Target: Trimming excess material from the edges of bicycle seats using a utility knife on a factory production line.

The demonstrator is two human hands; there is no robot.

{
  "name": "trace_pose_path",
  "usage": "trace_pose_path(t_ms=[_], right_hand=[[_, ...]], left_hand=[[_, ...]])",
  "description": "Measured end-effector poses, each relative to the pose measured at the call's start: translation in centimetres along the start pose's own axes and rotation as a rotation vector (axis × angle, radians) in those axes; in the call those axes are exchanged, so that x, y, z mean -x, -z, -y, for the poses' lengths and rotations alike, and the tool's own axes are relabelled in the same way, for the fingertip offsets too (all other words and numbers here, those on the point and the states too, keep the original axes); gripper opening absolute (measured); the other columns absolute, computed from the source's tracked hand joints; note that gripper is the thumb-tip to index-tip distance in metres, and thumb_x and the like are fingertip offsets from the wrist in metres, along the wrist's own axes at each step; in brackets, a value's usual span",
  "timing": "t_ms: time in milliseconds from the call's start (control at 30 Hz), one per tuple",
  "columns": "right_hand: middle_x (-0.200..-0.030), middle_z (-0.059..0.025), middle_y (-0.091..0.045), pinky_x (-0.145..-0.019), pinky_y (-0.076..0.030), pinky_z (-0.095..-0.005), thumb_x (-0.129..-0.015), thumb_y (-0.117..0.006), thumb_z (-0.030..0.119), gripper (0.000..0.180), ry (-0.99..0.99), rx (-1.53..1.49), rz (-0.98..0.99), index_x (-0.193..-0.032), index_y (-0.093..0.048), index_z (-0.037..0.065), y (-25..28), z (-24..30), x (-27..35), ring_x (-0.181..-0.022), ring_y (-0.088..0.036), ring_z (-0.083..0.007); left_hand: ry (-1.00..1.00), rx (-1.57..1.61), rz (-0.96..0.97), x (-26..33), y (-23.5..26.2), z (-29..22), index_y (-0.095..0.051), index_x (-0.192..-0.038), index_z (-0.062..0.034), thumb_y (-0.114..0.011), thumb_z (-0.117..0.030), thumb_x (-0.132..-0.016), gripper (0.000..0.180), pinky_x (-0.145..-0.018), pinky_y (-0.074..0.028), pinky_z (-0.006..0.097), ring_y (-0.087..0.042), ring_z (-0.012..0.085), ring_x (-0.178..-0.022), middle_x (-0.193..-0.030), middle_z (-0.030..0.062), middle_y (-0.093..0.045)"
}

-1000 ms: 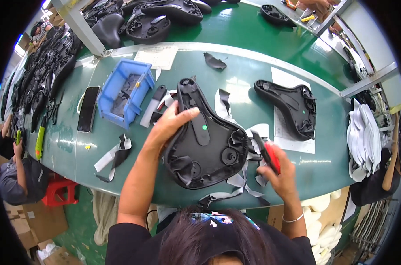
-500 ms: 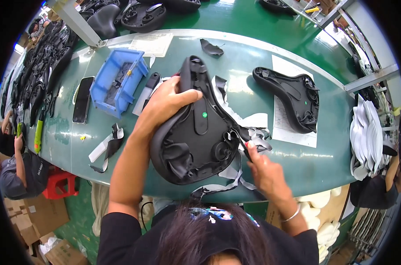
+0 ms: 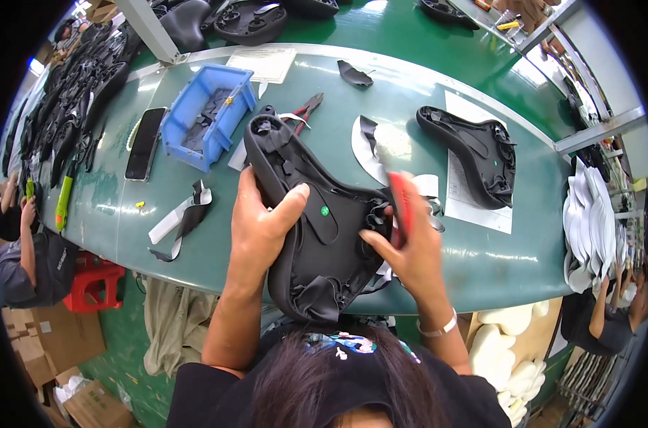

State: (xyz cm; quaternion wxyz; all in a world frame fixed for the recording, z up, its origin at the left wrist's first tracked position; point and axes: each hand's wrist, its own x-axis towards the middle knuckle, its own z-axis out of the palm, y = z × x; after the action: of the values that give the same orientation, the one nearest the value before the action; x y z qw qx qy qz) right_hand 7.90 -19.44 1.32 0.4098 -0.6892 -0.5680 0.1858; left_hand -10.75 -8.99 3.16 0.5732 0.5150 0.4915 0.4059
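A black bicycle saddle (image 3: 327,246), underside up with a small green dot on it, is tilted over the near table edge. My left hand (image 3: 263,228) grips its left side, thumb across the inner edge. My right hand (image 3: 418,260) is closed around a red-handled tool (image 3: 401,207), blurred by motion, with the thumb and fingertips at the saddle's right rim. Loose cover folds (image 3: 317,298) bunch at the saddle's wide end. Cut black-and-white trimmings (image 3: 370,146) lie beyond the right hand. Red-handled pliers (image 3: 309,110) rest past the saddle's nose.
A blue bin (image 3: 174,143) with dark scraps, a phone (image 3: 145,143) and a green cutter (image 3: 64,203) are on the left. Another saddle (image 3: 473,153) lies on paper at right. White sheets (image 3: 588,221) hang by the right edge. Co-workers sit at both sides; a red stool (image 3: 95,285) stands left.
The saddle has turned, its nose swinging left and its body coming nearer me. My left hand has shifted down along its side. My right hand has risen, lifting the red tool upright.
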Motion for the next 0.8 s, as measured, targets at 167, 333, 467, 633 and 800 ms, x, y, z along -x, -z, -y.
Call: trace_pose_path(t_ms=[167,333,467,633,800], right_hand=[[-0.082,-0.0052,-0.053,-0.054,-0.046,-0.0244,-0.080,-0.058,0.000,0.043,-0.386,-0.983,-0.135,-0.121,-0.046,0.001,-0.9,-1.9,-4.1,-0.055,-0.049,-0.0096],[-0.084,-0.0047,-0.054,-0.051,-0.042,-0.0235,-0.082,-0.056,-0.001,0.037,-0.416,-1.384,-0.430,-0.117,-0.045,0.000,-0.7,-5.6,-4.2,-0.055,-0.048,-0.0084],[-0.082,-0.0045,-0.056,-0.049,-0.040,-0.0220,-0.083,-0.060,0.002,0.039,-0.249,-0.767,-0.149,-0.119,-0.045,0.000,0.2,-1.3,-3.9,-0.056,-0.050,-0.0076],[-0.083,-0.0091,-0.063,-0.051,-0.044,-0.0234,-0.084,-0.066,0.012,0.045,-0.105,-0.169,-0.010,-0.125,-0.050,0.002,3.8,-2.4,-0.4,-0.057,-0.057,-0.0115],[-0.081,-0.0109,-0.064,-0.052,-0.046,-0.0282,-0.081,-0.067,0.011,0.045,0.388,0.161,0.045,-0.124,-0.055,0.008,6.1,-3.7,0.1,-0.058,-0.058,-0.0203]], left_hand=[[-0.152,-0.077,-0.295,1.7,2.1,5.4,-0.034,-0.128,0.0058,-0.071,-0.017,-0.077,0.067,-0.091,-0.043,0.037,-0.050,0.0235,-0.104,-0.119,0.0141,-0.047],[-0.559,-0.883,-0.251,1.8,1.0,4.5,-0.043,-0.120,-0.0023,-0.073,-0.015,-0.072,0.057,-0.091,-0.037,0.042,-0.048,0.0319,-0.104,-0.108,0.0145,-0.050],[-0.655,-1.030,0.176,0.9,-4.0,0.4,-0.051,-0.104,-0.0051,-0.071,-0.034,-0.074,0.047,-0.072,-0.040,0.037,-0.054,0.0258,-0.088,-0.092,0.0108,-0.054],[-0.757,-1.020,0.327,0.6,-5.1,3.2,-0.058,-0.073,-0.0057,-0.070,-0.020,-0.075,0.019,-0.067,-0.040,0.035,-0.053,0.0239,-0.074,-0.071,0.0069,-0.055],[-0.585,-0.787,0.522,0.8,-3.7,2.3,-0.055,-0.063,-0.0042,-0.063,-0.018,-0.081,0.024,-0.070,-0.032,0.037,-0.045,0.0249,-0.072,-0.065,0.0081,-0.053]])
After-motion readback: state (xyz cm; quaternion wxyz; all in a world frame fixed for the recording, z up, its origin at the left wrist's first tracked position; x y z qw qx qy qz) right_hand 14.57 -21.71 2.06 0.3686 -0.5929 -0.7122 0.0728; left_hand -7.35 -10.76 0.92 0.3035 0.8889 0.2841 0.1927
